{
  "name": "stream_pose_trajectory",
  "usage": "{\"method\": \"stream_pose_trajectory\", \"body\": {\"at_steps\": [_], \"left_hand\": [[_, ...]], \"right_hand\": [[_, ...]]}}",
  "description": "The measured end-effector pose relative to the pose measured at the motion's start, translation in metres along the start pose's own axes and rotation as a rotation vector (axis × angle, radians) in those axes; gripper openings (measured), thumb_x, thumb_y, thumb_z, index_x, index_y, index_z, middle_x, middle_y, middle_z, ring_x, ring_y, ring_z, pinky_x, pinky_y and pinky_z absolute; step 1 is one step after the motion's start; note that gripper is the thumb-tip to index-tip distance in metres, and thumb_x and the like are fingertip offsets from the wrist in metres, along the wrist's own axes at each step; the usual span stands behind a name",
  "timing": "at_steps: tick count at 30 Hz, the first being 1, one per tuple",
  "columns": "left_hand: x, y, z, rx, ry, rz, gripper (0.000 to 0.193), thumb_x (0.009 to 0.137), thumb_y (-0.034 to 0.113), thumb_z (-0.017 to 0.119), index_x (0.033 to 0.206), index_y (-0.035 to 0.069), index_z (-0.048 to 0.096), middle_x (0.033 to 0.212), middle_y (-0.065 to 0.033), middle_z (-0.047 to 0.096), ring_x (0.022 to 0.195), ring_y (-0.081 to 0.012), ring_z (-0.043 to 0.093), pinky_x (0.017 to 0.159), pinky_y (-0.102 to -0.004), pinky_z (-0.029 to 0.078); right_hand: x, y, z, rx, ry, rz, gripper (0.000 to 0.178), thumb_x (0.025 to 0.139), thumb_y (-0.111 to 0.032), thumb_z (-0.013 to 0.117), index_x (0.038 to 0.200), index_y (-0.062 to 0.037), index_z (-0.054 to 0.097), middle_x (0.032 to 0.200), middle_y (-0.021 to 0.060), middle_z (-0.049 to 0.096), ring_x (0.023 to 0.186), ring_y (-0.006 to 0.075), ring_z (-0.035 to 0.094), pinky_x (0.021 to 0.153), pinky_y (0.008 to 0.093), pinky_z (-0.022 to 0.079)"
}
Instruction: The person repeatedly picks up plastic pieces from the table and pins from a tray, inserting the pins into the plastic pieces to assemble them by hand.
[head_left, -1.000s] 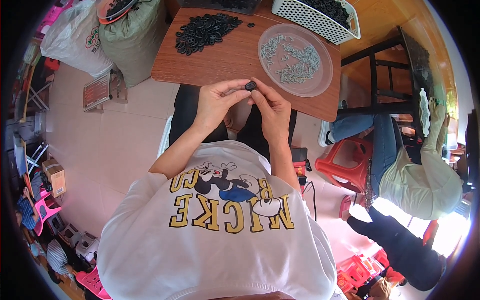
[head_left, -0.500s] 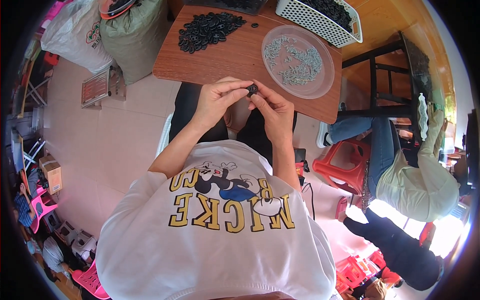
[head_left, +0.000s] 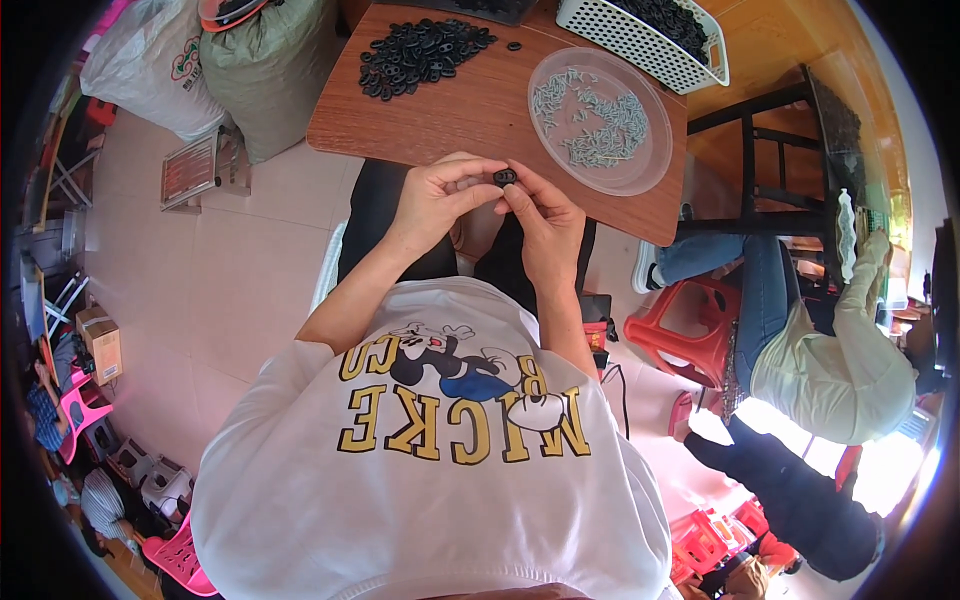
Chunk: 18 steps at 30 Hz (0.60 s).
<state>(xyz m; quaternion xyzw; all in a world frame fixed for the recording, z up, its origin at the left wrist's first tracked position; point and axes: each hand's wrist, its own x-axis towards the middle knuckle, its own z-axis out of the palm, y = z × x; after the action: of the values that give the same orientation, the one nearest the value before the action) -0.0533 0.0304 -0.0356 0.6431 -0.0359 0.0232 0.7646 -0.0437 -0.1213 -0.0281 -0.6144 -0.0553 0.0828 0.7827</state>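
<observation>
Just off the near edge of the wooden table [head_left: 455, 125], my two hands meet around a small black oval plastic piece [head_left: 505, 177] with holes in it. My left hand [head_left: 435, 195] pinches it from the left with thumb and fingertips. From the other side, the thumb and index finger of my right hand [head_left: 545, 215] grip the same piece. On the table's left lies a heap of similar black pieces [head_left: 415, 62], with one loose piece [head_left: 514, 46] beside it. A clear round tray [head_left: 622, 182] on the right holds many small silvery screws [head_left: 610, 125].
Behind the tray stands a white perforated basket [head_left: 635, 48] full of black parts. Sacks [head_left: 270, 80] and a metal step stool [head_left: 195, 175] are at the left. On the right, a co-worker [head_left: 830, 380] sits by a black-framed bench [head_left: 750, 160] and a red stool [head_left: 680, 330].
The black piece has turned slightly between my fingertips, so its face shows more. Both hands stay in nearly the same place.
</observation>
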Motion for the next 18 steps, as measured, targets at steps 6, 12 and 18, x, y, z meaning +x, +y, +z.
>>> {"method": "stream_pose_trajectory", "body": {"at_steps": [6,12,18], "left_hand": [[-0.0031,-0.0051,-0.0022,0.078,0.043,0.103,0.023,0.079,-0.001,0.065,0.102,0.002,0.067,0.098,-0.0044,0.062,0.083,-0.0076,0.058,0.069,-0.0187,0.045],[-0.0034,-0.0014,-0.0035,0.041,-0.040,0.096,0.026,0.078,-0.003,0.064,0.104,0.001,0.065,0.101,-0.0059,0.061,0.084,-0.0085,0.058,0.070,-0.0189,0.047],[-0.0032,-0.0055,0.0010,0.033,0.013,0.146,0.027,0.078,-0.004,0.064,0.105,0.001,0.065,0.101,-0.0062,0.061,0.085,-0.0094,0.058,0.071,-0.0192,0.047]], "right_hand": [[-0.0031,0.0035,0.0034,-0.046,0.009,-0.045,0.028,0.085,0.000,0.059,0.113,0.0009,0.061,0.082,0.0022,0.063,0.072,0.0066,0.059,0.066,0.0170,0.044],[-0.0051,0.0088,0.0025,-0.003,0.030,-0.053,0.028,0.085,0.001,0.060,0.113,0.0005,0.061,0.087,0.0037,0.064,0.073,0.0068,0.059,0.066,0.0169,0.044],[-0.0049,0.0100,0.0065,0.078,0.062,-0.068,0.028,0.085,0.001,0.060,0.113,0.0007,0.061,0.089,0.0046,0.064,0.074,0.0074,0.060,0.066,0.0170,0.044]]}}
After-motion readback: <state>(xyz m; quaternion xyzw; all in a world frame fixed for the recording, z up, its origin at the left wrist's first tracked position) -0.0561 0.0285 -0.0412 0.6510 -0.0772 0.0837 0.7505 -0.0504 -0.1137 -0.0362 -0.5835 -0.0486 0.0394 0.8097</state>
